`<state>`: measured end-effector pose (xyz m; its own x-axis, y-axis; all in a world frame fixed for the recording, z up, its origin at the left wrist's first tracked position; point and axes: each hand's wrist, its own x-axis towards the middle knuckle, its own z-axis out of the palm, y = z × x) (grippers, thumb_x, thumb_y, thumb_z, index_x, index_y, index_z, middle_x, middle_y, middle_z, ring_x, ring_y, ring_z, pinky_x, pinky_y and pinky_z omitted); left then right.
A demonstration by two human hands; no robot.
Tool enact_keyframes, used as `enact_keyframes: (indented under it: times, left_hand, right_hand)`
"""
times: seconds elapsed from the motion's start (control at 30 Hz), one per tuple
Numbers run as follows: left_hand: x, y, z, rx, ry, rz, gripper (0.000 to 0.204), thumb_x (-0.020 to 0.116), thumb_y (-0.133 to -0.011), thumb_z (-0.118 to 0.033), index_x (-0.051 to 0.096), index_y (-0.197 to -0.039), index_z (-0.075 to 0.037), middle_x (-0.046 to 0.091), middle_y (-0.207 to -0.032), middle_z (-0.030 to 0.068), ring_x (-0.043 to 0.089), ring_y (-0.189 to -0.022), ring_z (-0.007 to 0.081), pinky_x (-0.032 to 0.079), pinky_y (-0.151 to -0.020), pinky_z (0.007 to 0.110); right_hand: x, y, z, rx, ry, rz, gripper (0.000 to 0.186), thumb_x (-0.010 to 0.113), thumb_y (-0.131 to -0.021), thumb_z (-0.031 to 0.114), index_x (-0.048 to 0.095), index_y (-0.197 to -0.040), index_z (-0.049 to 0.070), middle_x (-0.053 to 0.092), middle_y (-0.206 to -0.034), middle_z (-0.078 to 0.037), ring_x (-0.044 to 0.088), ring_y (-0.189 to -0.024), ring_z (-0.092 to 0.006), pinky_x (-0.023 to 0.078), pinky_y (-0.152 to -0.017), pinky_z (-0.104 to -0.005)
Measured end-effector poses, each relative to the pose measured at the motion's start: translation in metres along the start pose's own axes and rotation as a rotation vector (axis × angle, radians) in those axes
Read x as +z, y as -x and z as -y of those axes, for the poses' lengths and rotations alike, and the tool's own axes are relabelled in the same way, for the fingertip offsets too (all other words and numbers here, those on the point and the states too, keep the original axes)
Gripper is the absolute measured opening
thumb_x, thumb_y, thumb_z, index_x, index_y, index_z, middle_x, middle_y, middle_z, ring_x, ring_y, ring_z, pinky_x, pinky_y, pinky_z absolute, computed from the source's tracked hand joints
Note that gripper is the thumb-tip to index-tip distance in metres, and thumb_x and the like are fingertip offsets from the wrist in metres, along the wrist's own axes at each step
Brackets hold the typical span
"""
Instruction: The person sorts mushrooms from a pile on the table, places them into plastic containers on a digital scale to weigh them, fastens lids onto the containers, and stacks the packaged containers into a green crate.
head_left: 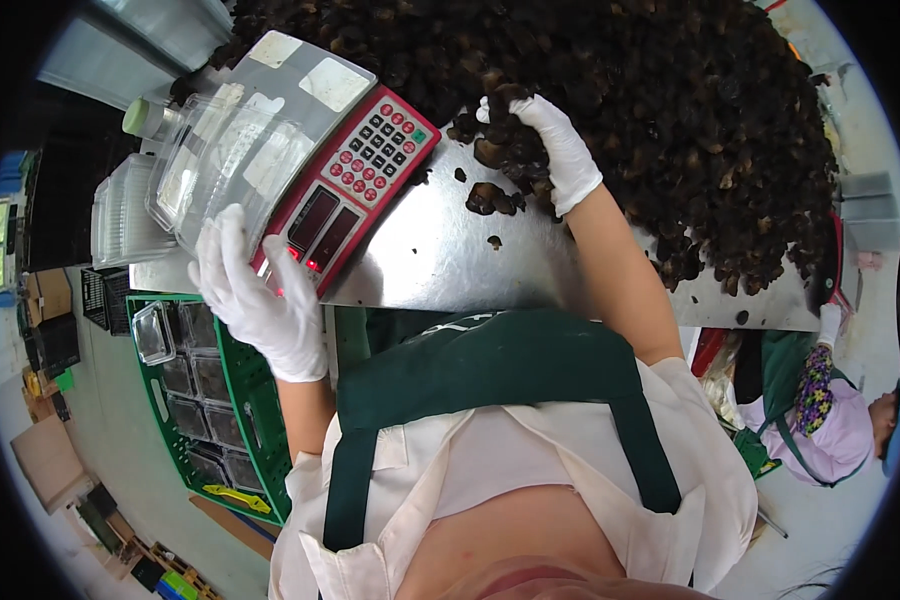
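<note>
My left hand [260, 295], in a white glove, has its fingers apart beside the near edge of a clear plastic box [238, 160]. Whether the fingertips touch the box cannot be told. The box rests on the grey pan of a red digital scale [370, 160], tilted in view at the left. In its white glove, my right hand [558, 150] closes around a clump of dark wood ear mushrooms [510, 150] at the near edge of a large heap [660, 110]. Loose mushroom pieces [492, 200] lie on the metal table [450, 255] below that hand.
Stacked clear boxes [130, 215] and a pale green-capped container [145, 118] stand left of the scale. A green crate [255, 400] of packed clear boxes sits lower left. On the far right, a co-worker in a green apron [815, 400] reaches a gloved hand toward the table.
</note>
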<state>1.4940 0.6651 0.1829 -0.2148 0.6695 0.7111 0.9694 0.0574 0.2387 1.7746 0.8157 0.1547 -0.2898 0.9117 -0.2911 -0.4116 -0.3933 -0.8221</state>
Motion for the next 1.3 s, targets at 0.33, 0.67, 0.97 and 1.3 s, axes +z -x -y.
enact_keyframes:
  times: [0.33, 0.67, 0.97, 1.3]
  left_hand:
    - [-0.008, -0.001, 0.066, 0.144, 0.055, 0.173, 0.031, 0.072, -0.086, -0.006, 0.07, -0.115, -0.018, 0.071, -0.105, 0.0031, 0.067, -0.105, 0.0249, 0.035, -0.114, 0.052]
    - [-0.019, -0.007, 0.072, 0.049, 0.199, 0.102, 0.038, 0.077, -0.081, -0.002, 0.067, -0.116, -0.012, 0.071, -0.11, 0.0081, 0.064, -0.11, 0.0328, 0.044, -0.106, 0.048]
    - [0.028, -0.012, 0.058, 0.014, 0.19, 0.022, 0.025, 0.08, -0.087, -0.005, 0.064, -0.106, -0.001, 0.065, -0.103, 0.0147, 0.064, -0.102, 0.0326, 0.051, -0.09, 0.041]
    - [0.04, -0.001, 0.02, 0.102, 0.329, -0.137, 0.052, 0.062, -0.079, 0.017, 0.062, -0.127, -0.002, 0.059, -0.123, 0.0156, 0.061, -0.114, 0.0322, 0.05, -0.101, 0.043]
  right_hand:
    - [0.046, -0.036, -0.007, 0.187, -0.413, 0.458, 0.043, 0.064, -0.099, 0.027, 0.061, -0.128, -0.005, 0.07, -0.119, -0.017, 0.07, -0.105, -0.024, 0.059, -0.098, -0.0367]
    - [0.225, -0.034, 0.036, 0.005, 0.628, 0.65, 0.043, 0.066, -0.093, 0.017, 0.064, -0.133, 0.001, 0.069, -0.107, -0.009, 0.07, -0.098, -0.0135, 0.059, -0.079, -0.0292]
    - [0.224, -0.062, -0.02, -1.013, 1.612, 0.611, 0.057, 0.064, -0.089, 0.061, 0.072, -0.121, 0.015, 0.065, -0.133, -0.01, 0.055, -0.131, -0.0321, 0.039, -0.113, -0.0514]
    - [-0.038, -0.026, 0.006, -0.727, 1.861, -0.42, 0.067, 0.077, -0.083, 0.042, 0.057, -0.145, 0.025, 0.041, -0.158, -0.016, 0.035, -0.145, -0.037, 0.032, -0.114, -0.0583]
